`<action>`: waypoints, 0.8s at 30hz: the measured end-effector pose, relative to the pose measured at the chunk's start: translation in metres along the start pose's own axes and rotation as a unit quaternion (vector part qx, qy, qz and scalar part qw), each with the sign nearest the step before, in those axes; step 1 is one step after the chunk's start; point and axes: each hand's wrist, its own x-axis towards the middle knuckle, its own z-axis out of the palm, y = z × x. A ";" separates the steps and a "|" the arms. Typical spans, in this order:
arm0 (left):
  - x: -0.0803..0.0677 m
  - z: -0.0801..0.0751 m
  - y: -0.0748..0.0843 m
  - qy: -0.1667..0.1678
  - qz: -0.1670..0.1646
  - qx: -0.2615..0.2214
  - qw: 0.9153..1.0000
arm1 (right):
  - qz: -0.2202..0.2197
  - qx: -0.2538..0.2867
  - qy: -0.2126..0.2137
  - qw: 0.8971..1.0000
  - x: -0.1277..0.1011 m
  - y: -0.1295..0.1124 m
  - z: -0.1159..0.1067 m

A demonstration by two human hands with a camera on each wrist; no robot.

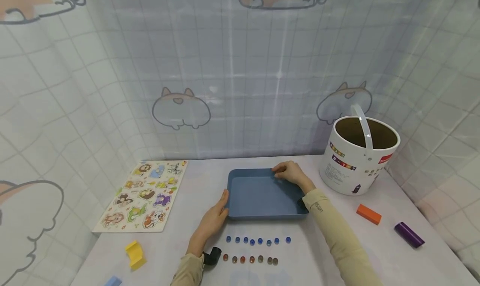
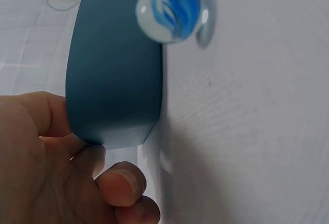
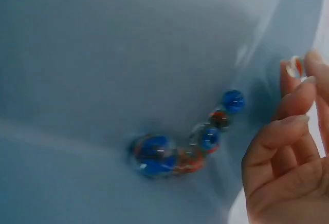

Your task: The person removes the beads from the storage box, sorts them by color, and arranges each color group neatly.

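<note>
Eight blue marbles [image 1: 260, 241] lie in a row on the white surface [image 1: 300, 269], and seven reddish and greyish marbles [image 1: 252, 259] form a second row nearer the person. Just beyond them sits a blue tray [image 1: 267, 196], its near wall facing the rows. The right hand [image 1: 291, 173], over the tray's far right part, has its grip closed on a clear-and-orange marble [image 3: 294, 68], pinched between the fingertips. More marbles, blue and orange, curve in a touching cluster [image 3: 209, 137] on the tray's floor. The left hand's [image 1: 214, 219] grip holds the tray at its left side, near the front corner, fingers bent. Right of the tray stand a white bucket [image 1: 345, 173], an orange block [image 1: 369, 214] and a purple block [image 1: 409, 235]; left lie an animal puzzle board [image 1: 142, 196] and a yellow block [image 1: 135, 255].
</note>
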 end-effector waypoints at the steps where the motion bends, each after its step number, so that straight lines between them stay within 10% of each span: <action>1: 0.000 0.000 0.000 0.000 -0.001 0.000 1.000 | -0.007 0.010 0.001 1.000 0.000 -0.002 0.000; 14: 0.000 0.001 0.001 0.007 0.002 0.003 1.000 | -0.059 0.162 0.005 0.985 -0.012 -0.041 -0.022; 24: -0.001 0.001 0.000 0.006 0.001 0.004 1.000 | -0.084 0.173 -0.019 0.981 -0.059 -0.047 -0.028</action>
